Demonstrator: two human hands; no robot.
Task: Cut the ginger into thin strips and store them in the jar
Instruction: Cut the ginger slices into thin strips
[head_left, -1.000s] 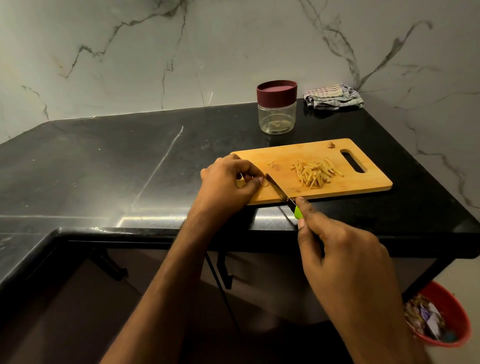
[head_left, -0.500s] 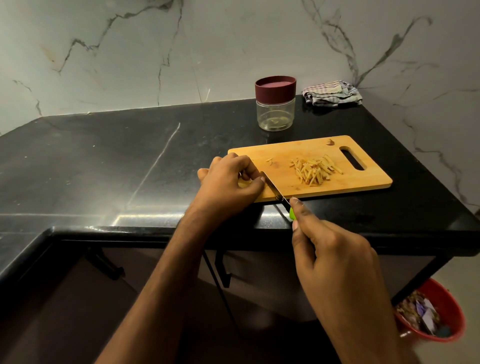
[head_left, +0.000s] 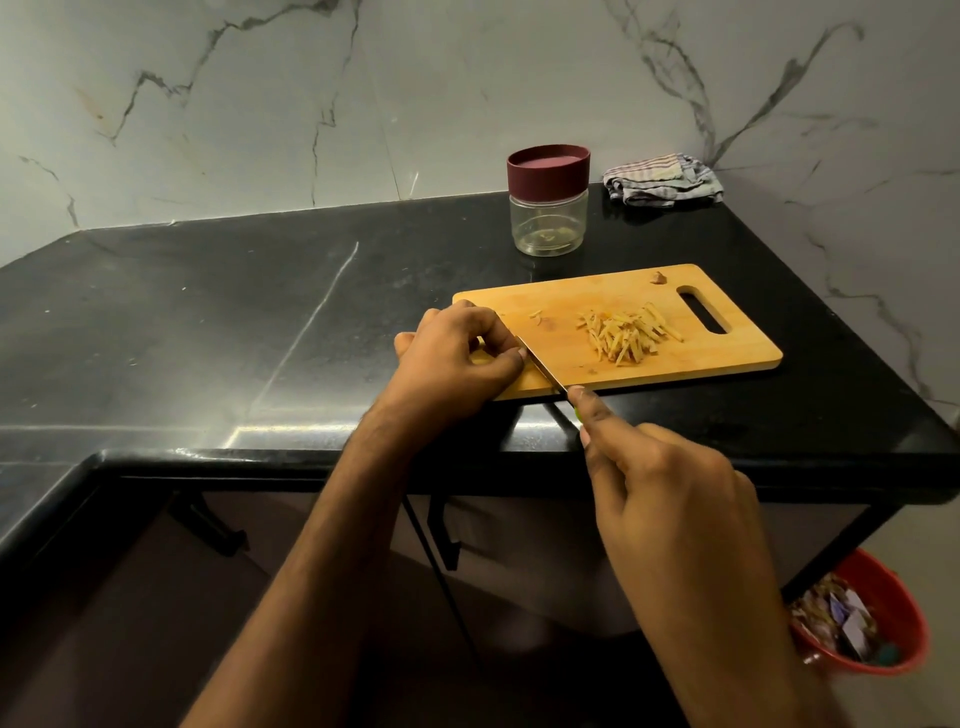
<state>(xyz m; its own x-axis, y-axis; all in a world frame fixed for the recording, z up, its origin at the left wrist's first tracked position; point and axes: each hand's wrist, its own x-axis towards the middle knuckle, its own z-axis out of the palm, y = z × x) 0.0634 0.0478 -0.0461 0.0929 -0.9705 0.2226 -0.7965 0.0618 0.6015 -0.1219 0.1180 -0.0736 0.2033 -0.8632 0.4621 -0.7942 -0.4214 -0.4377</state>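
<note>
A wooden cutting board lies on the black counter. My left hand curls over a small ginger piece at the board's left end, which is mostly hidden under the fingers. My right hand grips a green-handled knife, forefinger along the spine, with the blade against my left fingertips. A pile of thin ginger strips lies mid-board, with a few scraps to its left. The clear jar with a maroon lid on stands behind the board.
A folded striped cloth lies at the back right by the marble wall. A small ginger bit sits near the board's handle slot. A red bin with rubbish stands on the floor at lower right. The counter edge runs below my hands.
The knife blade has slid forward along my left fingertips over the ginger piece, and my right hand has moved nearer the board. The strips and jar have not moved.
</note>
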